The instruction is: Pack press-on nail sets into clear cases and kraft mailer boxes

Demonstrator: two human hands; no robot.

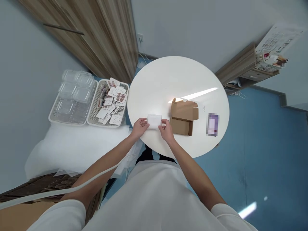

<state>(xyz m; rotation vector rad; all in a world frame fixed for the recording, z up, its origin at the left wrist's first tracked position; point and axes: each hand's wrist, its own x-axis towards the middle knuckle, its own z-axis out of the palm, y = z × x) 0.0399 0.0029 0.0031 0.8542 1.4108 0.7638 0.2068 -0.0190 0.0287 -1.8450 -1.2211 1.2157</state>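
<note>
A small white wrapped packet (154,122) lies at the near edge of the round white table. My left hand (140,127) pinches its left side, thumb near the lower corner. On the opposite side, my right hand (166,130) grips the packet's right edge between thumb and fingers. Just right of my right hand, an open brown cardboard box (181,126) rests with its lid folded back; no contents show inside. What is inside the white packet cannot be made out.
The round table (178,73) also bears a blurred purple item (213,124) at right. To the left stand a basket of printed cards (90,117), a basket of clear plastic boxes (55,109), and white sheets (79,147). A white cable (96,176) crosses above my left forearm.
</note>
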